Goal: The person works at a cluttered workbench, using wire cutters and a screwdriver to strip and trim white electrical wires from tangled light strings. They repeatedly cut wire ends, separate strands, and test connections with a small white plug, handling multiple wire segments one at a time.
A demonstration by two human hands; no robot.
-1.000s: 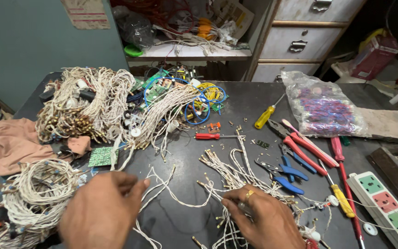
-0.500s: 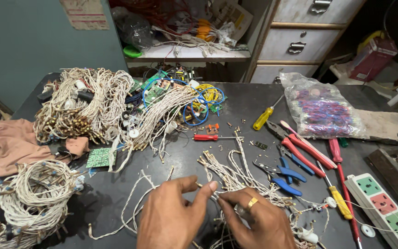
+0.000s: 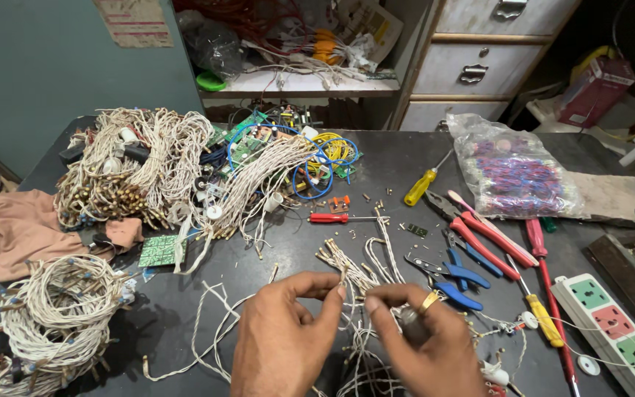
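Observation:
My left hand (image 3: 284, 342) and my right hand (image 3: 420, 345) meet near the front edge of a dark worktable (image 3: 398, 158). Both pinch a thin white twisted wire (image 3: 352, 294) between thumb and forefinger. The wire belongs to a loose bundle of white wires (image 3: 354, 265) spread under and beyond my fingers. A gold ring sits on a finger of my right hand. More white wire (image 3: 207, 331) trails left across the table from under my left hand.
Big heaps of white wire (image 3: 137, 165) and a coil (image 3: 60, 316) lie left, with a green circuit board (image 3: 162, 250) and cloth (image 3: 16, 228). Pliers (image 3: 479, 231), blue cutters (image 3: 453, 276), screwdrivers (image 3: 424, 184), a plastic bag (image 3: 516, 173) and a power strip (image 3: 615, 320) lie right.
My left hand moved right from the table's left side and joined my right hand on the white wire. The view shifted slightly.

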